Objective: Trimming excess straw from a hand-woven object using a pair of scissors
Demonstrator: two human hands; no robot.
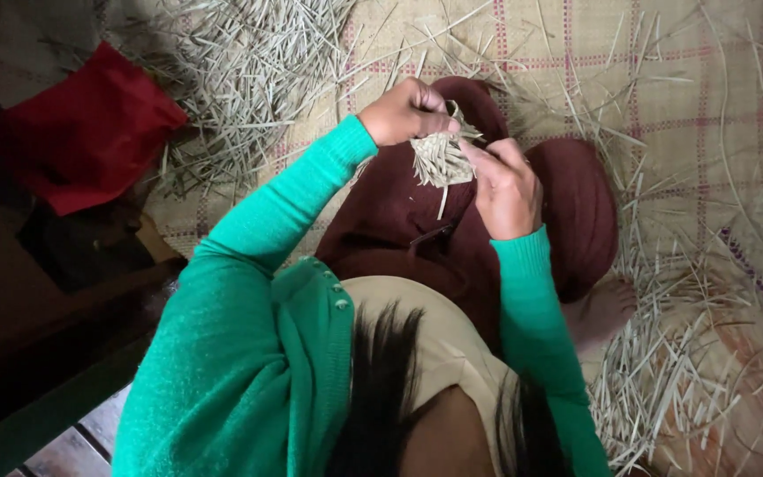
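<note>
Close over the lap, both hands meet on a small woven piece of pale dried strips. The left hand is closed, pinching its upper edge so the weave stays taut; the right hand grips the lower side, fingers folded round the loose ends, seemingly to keep them from springing apart. Loose strips lie heaped on the mat on both sides, within reach. A red cloth sits off to the left, well apart. A bare foot rests among the strips.
</note>
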